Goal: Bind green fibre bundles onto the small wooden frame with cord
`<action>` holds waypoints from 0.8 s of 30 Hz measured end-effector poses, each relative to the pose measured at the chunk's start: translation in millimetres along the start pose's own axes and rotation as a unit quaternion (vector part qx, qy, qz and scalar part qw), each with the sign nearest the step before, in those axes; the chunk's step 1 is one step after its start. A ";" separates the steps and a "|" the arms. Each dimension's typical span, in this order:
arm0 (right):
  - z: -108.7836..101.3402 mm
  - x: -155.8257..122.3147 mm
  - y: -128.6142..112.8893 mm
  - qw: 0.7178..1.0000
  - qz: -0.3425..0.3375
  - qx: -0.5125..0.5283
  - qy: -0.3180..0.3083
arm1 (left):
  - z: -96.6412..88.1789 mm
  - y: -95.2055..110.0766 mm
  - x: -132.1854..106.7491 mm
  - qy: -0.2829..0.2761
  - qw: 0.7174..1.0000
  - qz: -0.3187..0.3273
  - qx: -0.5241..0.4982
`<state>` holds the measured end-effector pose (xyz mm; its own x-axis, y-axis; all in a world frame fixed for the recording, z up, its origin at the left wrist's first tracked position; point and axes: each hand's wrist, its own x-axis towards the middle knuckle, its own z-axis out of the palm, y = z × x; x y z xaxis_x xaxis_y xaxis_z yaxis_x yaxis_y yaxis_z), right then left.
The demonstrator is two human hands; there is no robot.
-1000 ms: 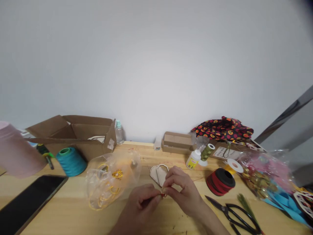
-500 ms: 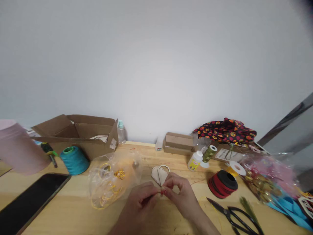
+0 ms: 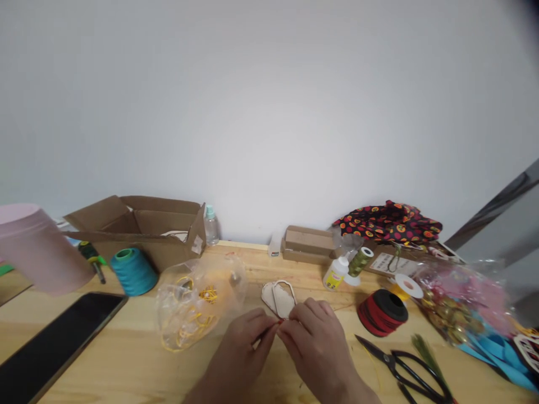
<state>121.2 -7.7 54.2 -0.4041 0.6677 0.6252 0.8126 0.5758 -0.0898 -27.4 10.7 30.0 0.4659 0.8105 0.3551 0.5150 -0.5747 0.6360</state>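
Note:
My left hand (image 3: 246, 348) and my right hand (image 3: 314, 350) meet at the middle of the wooden table, their fingertips pinching a short red cord (image 3: 279, 322) from both sides. Most of the cord is hidden by my fingers. Just behind my fingers lie pale tag-shaped cutouts (image 3: 278, 299), possibly wood or card, with a thin cord loop along their top edge. To the left of my left hand sits a clear plastic bag (image 3: 200, 303) holding yellow cord.
A red cord spool (image 3: 382, 313) and black-handled scissors (image 3: 400, 365) lie to the right. Further back are a glue bottle (image 3: 336, 273), a cardboard box (image 3: 138, 227) and a teal thread cone (image 3: 133, 272). A black phone (image 3: 59, 348) lies front left, and a pink cylinder (image 3: 37, 249) intrudes at left.
The table items have shifted slightly right in the view, so the camera has moved a little. My fingers have flattened out over the red cord, and both hands stay together.

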 end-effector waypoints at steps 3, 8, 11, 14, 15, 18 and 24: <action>-10.4 11.4 10.3 0.997 -0.025 0.024 -0.062 | -1.1 1.7 0.2 -0.027 1.000 0.008 -0.008; -10.9 24.6 30.2 0.959 0.069 0.241 -0.133 | -4.0 1.7 0.3 -0.039 0.997 0.002 -0.072; 2.9 19.4 31.8 0.901 0.146 0.389 -0.125 | -3.5 -0.9 -0.3 -0.026 0.996 -0.003 -0.085; 18.8 6.8 23.8 0.863 0.224 0.446 -0.080 | -1.2 -3.9 -0.6 -0.001 0.997 -0.020 -0.076; 23.3 2.2 20.3 0.861 0.242 0.444 -0.054 | -0.4 -4.6 -0.6 0.005 0.997 -0.027 -0.076; 33.0 -10.0 11.4 0.878 0.253 0.406 0.006 | 1.1 -5.8 -0.1 0.021 0.995 -0.051 -0.081; 37.3 -20.3 4.2 0.941 0.177 0.283 0.058 | 1.5 -6.3 2.0 0.055 0.988 -0.090 -0.117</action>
<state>117.1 -1.3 12.2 -0.0750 0.8285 0.5549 0.5208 0.5071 -0.6867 -28.7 15.8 25.6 0.2941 0.9118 0.2864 0.3957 -0.3889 0.8320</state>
